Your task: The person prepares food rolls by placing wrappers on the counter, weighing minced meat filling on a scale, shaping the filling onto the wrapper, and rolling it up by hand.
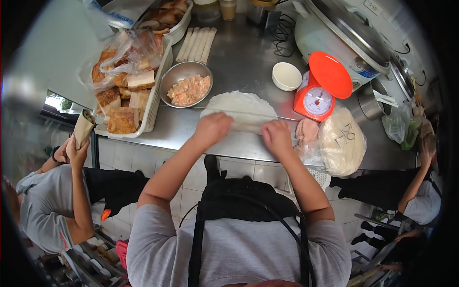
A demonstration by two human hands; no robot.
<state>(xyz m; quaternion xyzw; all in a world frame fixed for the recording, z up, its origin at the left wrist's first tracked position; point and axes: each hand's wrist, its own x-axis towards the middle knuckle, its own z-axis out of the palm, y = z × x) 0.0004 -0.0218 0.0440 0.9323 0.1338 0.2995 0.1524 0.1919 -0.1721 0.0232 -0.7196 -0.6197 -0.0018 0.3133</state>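
Observation:
A round white spring roll wrapper [241, 104] lies on the steel table in front of me. Its near edge is folded into a roll [246, 127] between my hands. My left hand [214, 129] is closed on the left end of that roll, fingers curled. At the right end, my right hand [277, 135] is closed on it in the same way. What is inside the fold is hidden. Up and left of the wrapper sits a metal bowl [166, 80] of pinkish minced filling [190, 91]. Several finished white rolls [197, 44] lie side by side behind the bowl.
A white basket [154, 103] of roasted pork chunks stands left. To the right are a white bowl [287, 76], a red scale [313, 101], a bagged wrapper stack [342, 141], pink meat [307, 130] and a large lidded pot [334, 40]. Other people stand at both sides.

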